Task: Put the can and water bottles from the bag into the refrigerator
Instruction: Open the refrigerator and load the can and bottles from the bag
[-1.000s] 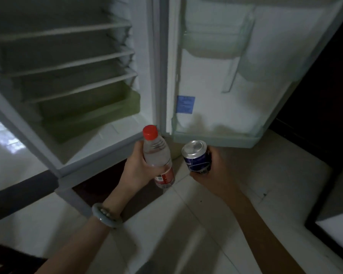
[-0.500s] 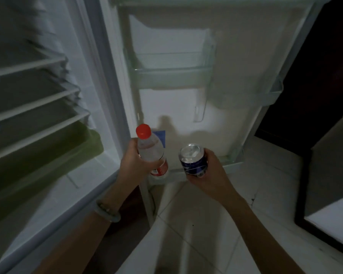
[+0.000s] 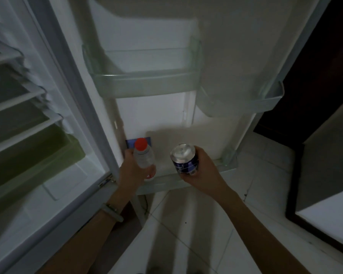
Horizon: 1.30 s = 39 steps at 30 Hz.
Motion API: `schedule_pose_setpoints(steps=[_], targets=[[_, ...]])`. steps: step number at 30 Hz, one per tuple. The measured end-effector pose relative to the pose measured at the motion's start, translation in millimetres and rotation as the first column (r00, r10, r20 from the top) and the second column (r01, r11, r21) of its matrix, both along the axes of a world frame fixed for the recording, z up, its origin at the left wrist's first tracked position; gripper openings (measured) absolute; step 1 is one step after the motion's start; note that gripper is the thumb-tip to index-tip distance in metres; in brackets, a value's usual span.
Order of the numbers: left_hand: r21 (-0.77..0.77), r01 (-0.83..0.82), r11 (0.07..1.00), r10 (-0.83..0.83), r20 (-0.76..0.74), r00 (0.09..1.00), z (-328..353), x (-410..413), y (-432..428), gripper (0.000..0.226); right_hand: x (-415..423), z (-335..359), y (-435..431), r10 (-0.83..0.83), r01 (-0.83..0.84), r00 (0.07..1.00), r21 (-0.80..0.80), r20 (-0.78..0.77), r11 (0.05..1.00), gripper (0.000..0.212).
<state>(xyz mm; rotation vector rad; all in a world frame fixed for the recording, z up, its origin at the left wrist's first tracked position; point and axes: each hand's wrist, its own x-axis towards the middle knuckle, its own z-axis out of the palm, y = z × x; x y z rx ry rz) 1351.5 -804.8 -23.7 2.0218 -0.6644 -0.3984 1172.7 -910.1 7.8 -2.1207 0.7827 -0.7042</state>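
My left hand (image 3: 131, 171) grips a clear water bottle (image 3: 144, 158) with a red cap, held upright over the left end of the bottom door shelf (image 3: 166, 182) of the open refrigerator. My right hand (image 3: 204, 171) grips a dark blue can (image 3: 184, 160) with a silver top, upright, just above the same shelf to the right of the bottle. The open refrigerator door (image 3: 158, 115) faces me. The bag is out of sight.
A clear door bin (image 3: 143, 78) sits higher on the door, another bin (image 3: 265, 101) at its right. The refrigerator's inner shelves (image 3: 18, 99) and a green drawer (image 3: 32, 155) lie at left. A dark cabinet (image 3: 325, 175) stands at right on the tiled floor.
Both hands have moved forward and down toward the door's bottom shelf, with the bottle and can still held. The view has shifted closer to the door.
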Motion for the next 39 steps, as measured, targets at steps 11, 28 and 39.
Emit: schedule_pose_setpoints(steps=[11, 28, 39], targets=[[0.041, -0.094, 0.995, 0.092, 0.045, 0.995, -13, 0, -9, 0.059, -5, 12, -17, 0.136, -0.136, 0.991, -0.027, -0.015, 0.99, 0.065], [0.064, -0.076, 0.995, -0.003, 0.785, 0.619, 47, -57, 3, 0.087, -42, 92, -12, 0.359, -0.365, 0.925, 0.024, 0.122, 0.931, 0.073], [0.129, -0.108, 0.986, -0.045, 0.821, 0.57, 74, -87, -16, 0.095, -61, 198, -60, 0.291, -0.355, 0.854, 0.073, 0.432, 0.932, 0.071]])
